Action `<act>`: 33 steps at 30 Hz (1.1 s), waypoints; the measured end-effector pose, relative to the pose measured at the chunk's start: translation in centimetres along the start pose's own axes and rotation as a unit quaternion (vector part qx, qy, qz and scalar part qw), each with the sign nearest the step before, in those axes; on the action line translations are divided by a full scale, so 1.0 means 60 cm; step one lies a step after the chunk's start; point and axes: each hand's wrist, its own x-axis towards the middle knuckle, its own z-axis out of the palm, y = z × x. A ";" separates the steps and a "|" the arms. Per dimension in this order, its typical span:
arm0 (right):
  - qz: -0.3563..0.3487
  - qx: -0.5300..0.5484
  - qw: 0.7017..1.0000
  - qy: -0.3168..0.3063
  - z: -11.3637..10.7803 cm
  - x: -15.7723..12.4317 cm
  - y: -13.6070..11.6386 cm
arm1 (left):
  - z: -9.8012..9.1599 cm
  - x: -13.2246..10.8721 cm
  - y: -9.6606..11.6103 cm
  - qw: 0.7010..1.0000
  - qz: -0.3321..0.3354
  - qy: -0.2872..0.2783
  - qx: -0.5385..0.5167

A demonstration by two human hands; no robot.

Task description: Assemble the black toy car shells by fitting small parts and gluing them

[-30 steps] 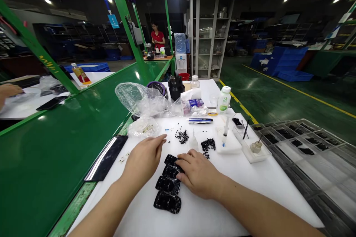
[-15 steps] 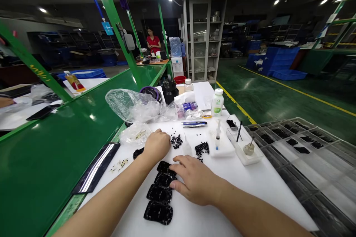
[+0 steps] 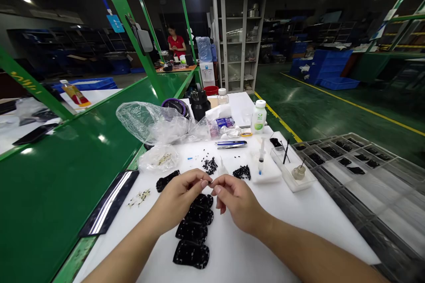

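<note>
Four flat black plastic plates (image 3: 191, 254) lie in a close row directly beneath the two hands, the farthest one partly hidden under them. The left hand (image 3: 177, 199) and the right hand (image 3: 237, 203) meet fingertip to fingertip above that row. Each is pinched thumb to forefinger (whatever sits in the pinch is too small to make out). A fifth black plate (image 3: 167, 180) lies just left of the left hand. Just beyond the fingertips sits a heap of tiny black parts (image 3: 210, 166). A second black heap (image 3: 241, 171) lies beyond the right hand, and a small white dropper bottle (image 3: 222, 169) stands between the two. Farther right, a clear syringe (image 3: 261, 159) rests on a white pad (image 3: 268, 176).
</note>
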 end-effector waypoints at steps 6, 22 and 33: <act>0.055 0.092 0.994 0.007 -0.002 0.019 0.009 | 0.031 0.004 -0.027 0.993 0.097 0.066 0.032; 0.116 0.023 0.992 0.047 -0.005 0.026 0.006 | 0.044 -0.019 -0.035 0.984 0.129 0.095 0.081; 0.105 -0.023 0.993 0.049 -0.001 0.021 0.007 | 0.047 -0.015 -0.041 0.963 0.206 0.135 0.107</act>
